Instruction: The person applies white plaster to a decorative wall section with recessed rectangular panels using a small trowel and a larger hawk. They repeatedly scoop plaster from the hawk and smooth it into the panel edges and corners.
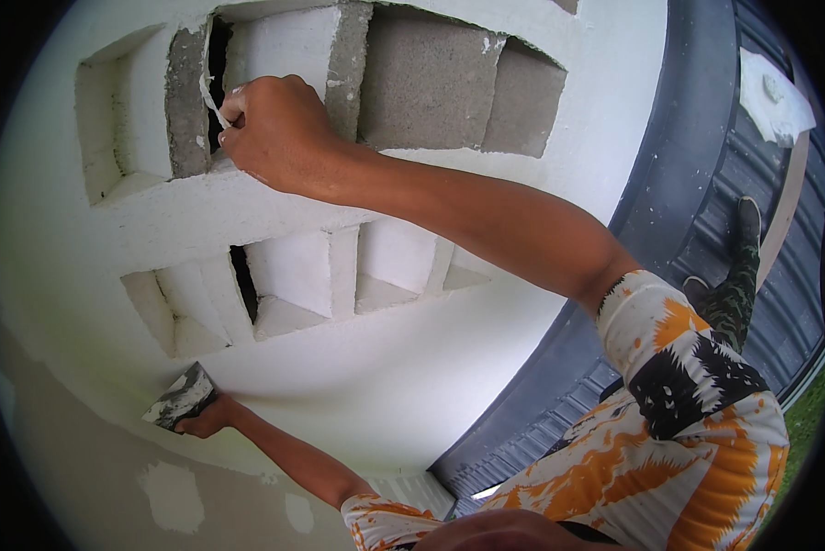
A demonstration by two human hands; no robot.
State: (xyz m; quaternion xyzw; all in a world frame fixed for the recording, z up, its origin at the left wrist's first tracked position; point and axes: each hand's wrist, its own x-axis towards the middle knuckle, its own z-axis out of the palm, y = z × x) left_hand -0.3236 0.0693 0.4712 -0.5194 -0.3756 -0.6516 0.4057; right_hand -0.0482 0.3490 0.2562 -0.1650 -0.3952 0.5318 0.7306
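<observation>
Wall [185, 217] surface comes first: white and curving away in the wide view, it carries two rows of box-like recesses, the upper row [421, 83] larger than the lower row [288, 275], so each edge probably wants working separately. A rough grey divider [188, 103] stands left of a dark upright slot [217, 55]; its bare face likely needs firm pressure and thin, even coats. The right hand [275, 133] is at that slot, its grip clamped on a slim putty knife [214, 106], whose white-coated blade lies along the slot's edge, though I cannot tell whether it touches. Keeping it flat and drawing lengthwise should leave a cleaner line. Lower down, the left hand [207, 418] has its grip closed round a broad putty knife [182, 397], smeared white; holding it nearer would shorten each reload and limit drips.
</observation>
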